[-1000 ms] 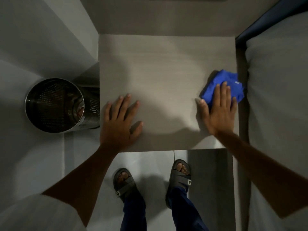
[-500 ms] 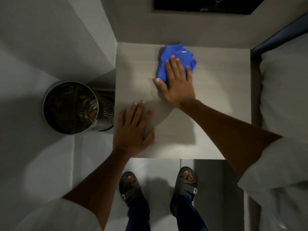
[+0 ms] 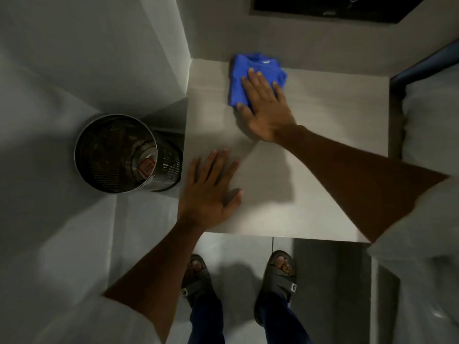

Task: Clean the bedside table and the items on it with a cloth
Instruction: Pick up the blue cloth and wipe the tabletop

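Observation:
The bedside table (image 3: 323,145) has a pale grey top with nothing standing on it. A folded blue cloth (image 3: 246,78) lies at the back of the top, left of centre, close to the wall. My right hand (image 3: 267,108) presses flat on the cloth, fingers spread over its near right part. My left hand (image 3: 211,189) rests palm down on the front left corner of the table, fingers apart, holding nothing.
A perforated metal waste bin (image 3: 121,153) stands on the floor against the table's left side. A bed with a white cover (image 3: 432,150) borders the right side. A wall runs behind the table. My sandalled feet (image 3: 278,271) stand at the front edge.
My right hand swept the cloth from the table's right edge to the back, left of centre. My left hand stayed on the front left corner.

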Motion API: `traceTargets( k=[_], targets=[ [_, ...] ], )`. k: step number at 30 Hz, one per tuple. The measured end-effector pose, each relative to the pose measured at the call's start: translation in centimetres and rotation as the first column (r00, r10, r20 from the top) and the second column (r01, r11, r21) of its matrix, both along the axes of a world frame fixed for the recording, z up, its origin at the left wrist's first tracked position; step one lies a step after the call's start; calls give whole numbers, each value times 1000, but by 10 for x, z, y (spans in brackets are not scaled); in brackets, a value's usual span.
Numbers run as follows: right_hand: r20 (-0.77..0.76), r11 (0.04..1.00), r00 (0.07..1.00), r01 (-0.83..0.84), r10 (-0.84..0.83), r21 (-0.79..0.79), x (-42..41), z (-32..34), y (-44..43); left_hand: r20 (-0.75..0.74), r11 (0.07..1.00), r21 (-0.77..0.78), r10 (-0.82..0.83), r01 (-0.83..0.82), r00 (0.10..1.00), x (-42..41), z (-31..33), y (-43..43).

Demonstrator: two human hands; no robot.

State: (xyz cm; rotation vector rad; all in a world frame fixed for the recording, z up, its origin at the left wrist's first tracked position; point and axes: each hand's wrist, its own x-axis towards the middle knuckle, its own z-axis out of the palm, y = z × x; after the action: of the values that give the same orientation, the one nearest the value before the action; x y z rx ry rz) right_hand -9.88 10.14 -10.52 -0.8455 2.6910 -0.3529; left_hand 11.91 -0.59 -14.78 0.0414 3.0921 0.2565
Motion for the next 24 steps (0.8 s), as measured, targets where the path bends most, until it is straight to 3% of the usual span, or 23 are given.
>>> traceTargets(
  k=[5, 12, 19, 24],
  targets=[
    [115, 995, 989, 100, -97, -20, 18, 2, 9, 36, 1000, 18, -14, 14, 999, -1, 1, -4],
    [237, 996, 968, -77, 83, -35, 94, 15, -27, 0, 989, 6, 146, -146, 989, 36, 18, -18],
    [246, 983, 954, -181, 172, 14, 182, 29, 16, 229, 995, -67, -53, 70, 972, 100, 39, -41],
    [263, 999, 965, 5, -16, 44, 232, 30, 106, 258, 995, 6, -96, 98, 961, 96, 44, -16]
  ],
)
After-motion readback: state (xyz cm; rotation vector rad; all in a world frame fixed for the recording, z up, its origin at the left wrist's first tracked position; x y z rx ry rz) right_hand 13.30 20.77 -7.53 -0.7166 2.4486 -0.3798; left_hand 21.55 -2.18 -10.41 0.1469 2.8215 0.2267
